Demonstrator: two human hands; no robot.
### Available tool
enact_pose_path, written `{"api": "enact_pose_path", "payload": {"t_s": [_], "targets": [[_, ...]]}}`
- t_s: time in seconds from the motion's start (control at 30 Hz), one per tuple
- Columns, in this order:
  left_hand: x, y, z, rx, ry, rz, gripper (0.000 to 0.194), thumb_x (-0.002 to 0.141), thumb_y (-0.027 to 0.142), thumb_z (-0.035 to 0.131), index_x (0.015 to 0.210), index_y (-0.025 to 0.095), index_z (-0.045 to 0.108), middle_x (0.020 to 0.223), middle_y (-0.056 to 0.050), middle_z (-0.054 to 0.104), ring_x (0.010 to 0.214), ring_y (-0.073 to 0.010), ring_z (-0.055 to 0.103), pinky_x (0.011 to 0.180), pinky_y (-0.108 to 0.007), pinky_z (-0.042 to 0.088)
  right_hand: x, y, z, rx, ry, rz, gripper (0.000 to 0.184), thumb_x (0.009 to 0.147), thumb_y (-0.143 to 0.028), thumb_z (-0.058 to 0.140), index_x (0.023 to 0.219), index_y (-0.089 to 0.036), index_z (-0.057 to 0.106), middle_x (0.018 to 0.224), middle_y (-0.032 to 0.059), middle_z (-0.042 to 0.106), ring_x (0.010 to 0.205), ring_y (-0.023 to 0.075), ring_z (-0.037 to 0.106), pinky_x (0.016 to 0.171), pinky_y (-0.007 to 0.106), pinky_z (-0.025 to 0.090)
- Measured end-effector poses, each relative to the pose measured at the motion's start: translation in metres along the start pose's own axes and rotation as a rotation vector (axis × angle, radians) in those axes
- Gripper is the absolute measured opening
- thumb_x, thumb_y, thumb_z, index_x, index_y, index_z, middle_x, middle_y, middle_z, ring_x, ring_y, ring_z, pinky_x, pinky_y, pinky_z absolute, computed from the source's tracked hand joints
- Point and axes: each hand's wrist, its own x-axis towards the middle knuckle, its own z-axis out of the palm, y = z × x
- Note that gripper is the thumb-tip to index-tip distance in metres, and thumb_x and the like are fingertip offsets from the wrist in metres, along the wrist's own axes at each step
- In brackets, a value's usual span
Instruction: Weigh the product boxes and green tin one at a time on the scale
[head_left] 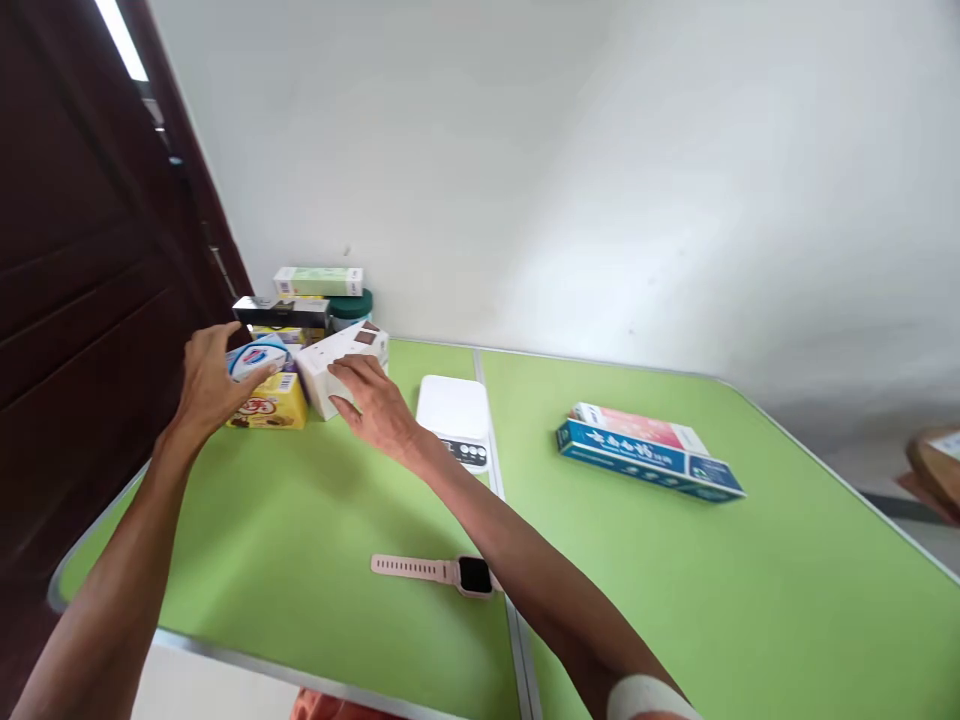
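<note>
On the left of the green table (270, 540), my left hand (214, 380) is at a blue-and-white box (259, 357) that lies on a yellow box (279, 402). Its thumb and fingers are spread around the near left corner; firm contact cannot be made out. Just to the right, my right hand (379, 408) hovers over the front of a white carton (345, 352) standing at an angle. Those fingers are loosely bent, the thumb apart, with nothing visible between them. Behind are a black-and-silver box (281, 312), a pale green box (319, 281) and a green-lidded tub (351, 305).
A white kitchen scale (452, 408) stands near the table seam. Closer to me lies a pink smartwatch (474, 575). On the right half rest a blue long box (649, 460) and a pink-and-white box (637, 425). Another person's hand (928, 497) holds a brown object at the right edge.
</note>
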Motion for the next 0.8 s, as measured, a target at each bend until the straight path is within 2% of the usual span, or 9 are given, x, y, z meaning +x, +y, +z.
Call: {"api": "enact_pose_path", "payload": {"t_s": [0.07, 0.1, 0.2, 0.27, 0.37, 0.53, 0.6, 0.67, 0.8], "targets": [[-0.015, 0.037, 0.009, -0.050, 0.144, 0.077, 0.047, 0.091, 0.056, 0.074, 0.129, 0.029, 0.068, 0.135, -0.010, 0.069, 0.138, -0.0390, 0.056, 0.124, -0.065, 0.047, -0.007, -0.001, -0.005, 0.009, 0.012, 0.019, 0.046, 0.105, -0.019, 0.068, 0.150, -0.023, 0.066, 0.146, 0.0174, 0.068, 0.142, 0.0349, 0.059, 0.128, 0.059, 0.050], [-0.024, 0.058, 0.017, -0.080, 0.159, 0.116, 0.044, 0.096, 0.052, 0.071, 0.131, 0.027, 0.067, 0.136, -0.012, 0.070, 0.136, -0.0385, 0.058, 0.122, -0.063, 0.049, -0.010, -0.001, -0.007, 0.016, 0.032, 0.028, 0.046, 0.105, -0.018, 0.067, 0.150, -0.023, 0.066, 0.147, 0.0172, 0.069, 0.142, 0.0338, 0.059, 0.128, 0.058, 0.050], [-0.056, 0.124, 0.053, -0.178, 0.055, 0.293, 0.042, 0.099, 0.046, 0.069, 0.136, 0.025, 0.065, 0.133, -0.014, 0.071, 0.130, -0.0363, 0.064, 0.119, -0.060, 0.052, -0.033, 0.005, -0.017, 0.041, 0.145, 0.073, 0.047, 0.105, -0.012, 0.064, 0.150, -0.023, 0.064, 0.146, 0.0152, 0.070, 0.141, 0.0301, 0.061, 0.126, 0.053, 0.053], [-0.076, 0.164, 0.084, -0.273, -0.022, 0.352, 0.040, 0.103, 0.040, 0.065, 0.140, 0.025, 0.063, 0.135, -0.015, 0.070, 0.132, -0.0350, 0.064, 0.119, -0.058, 0.052, -0.064, 0.016, -0.031, 0.042, 0.236, 0.132, 0.046, 0.105, -0.014, 0.063, 0.150, -0.023, 0.064, 0.143, 0.0146, 0.072, 0.137, 0.0296, 0.064, 0.120, 0.051, 0.057], [-0.096, 0.217, 0.134, -0.443, -0.204, 0.381, 0.045, 0.105, 0.042, 0.063, 0.147, 0.024, 0.059, 0.140, -0.016, 0.067, 0.135, -0.0347, 0.063, 0.118, -0.056, 0.054, -0.139, 0.042, -0.071, -0.038, 0.376, 0.287, 0.040, 0.107, -0.024, 0.061, 0.147, -0.024, 0.066, 0.138, 0.0151, 0.075, 0.132, 0.0319, 0.068, 0.115, 0.054, 0.060], [-0.111, 0.296, 0.224, -0.660, -0.703, 0.418, 0.074, 0.096, 0.044, 0.076, 0.161, 0.025, 0.046, 0.154, -0.018, 0.056, 0.148, -0.0396, 0.055, 0.127, -0.061, 0.048, -0.291, 0.087, -0.180, -0.378, 0.753, 0.758, 0.050, 0.104, -0.049, 0.060, 0.145, -0.021, 0.066, 0.142, 0.0196, 0.072, 0.134, 0.0384, 0.063, 0.118, 0.064, 0.053], [-0.116, 0.322, 0.259, -0.680, -0.802, 0.388, 0.089, 0.088, 0.041, 0.084, 0.164, 0.022, 0.042, 0.161, -0.021, 0.050, 0.154, -0.0447, 0.047, 0.131, -0.067, 0.041, -0.337, 0.103, -0.217, -0.488, 0.912, 0.927, 0.065, 0.100, -0.058, 0.059, 0.148, -0.015, 0.062, 0.148, 0.0246, 0.067, 0.140, 0.0410, 0.058, 0.121, 0.066, 0.048], [-0.121, 0.341, 0.288, -0.669, -0.844, 0.329, 0.101, 0.082, 0.039, 0.089, 0.165, 0.019, 0.037, 0.165, -0.025, 0.044, 0.158, -0.0495, 0.040, 0.131, -0.072, 0.036, -0.369, 0.119, -0.240, -0.473, 1.001, 1.082, 0.080, 0.095, -0.068, 0.059, 0.150, -0.010, 0.060, 0.152, 0.0284, 0.062, 0.142, 0.0426, 0.057, 0.122, 0.066, 0.047], [-0.130, 0.353, 0.321, -0.682, -0.882, 0.237, 0.111, 0.080, 0.042, 0.091, 0.169, 0.018, 0.029, 0.163, -0.025, 0.044, 0.158, -0.0491, 0.041, 0.131, -0.070, 0.037, -0.388, 0.144, -0.242, -0.251, 1.015, 1.200, 0.094, 0.089, -0.079, 0.056, 0.150, -0.009, 0.058, 0.152, 0.0302, 0.063, 0.139, 0.0409, 0.063, 0.121, 0.060, 0.049]]}}
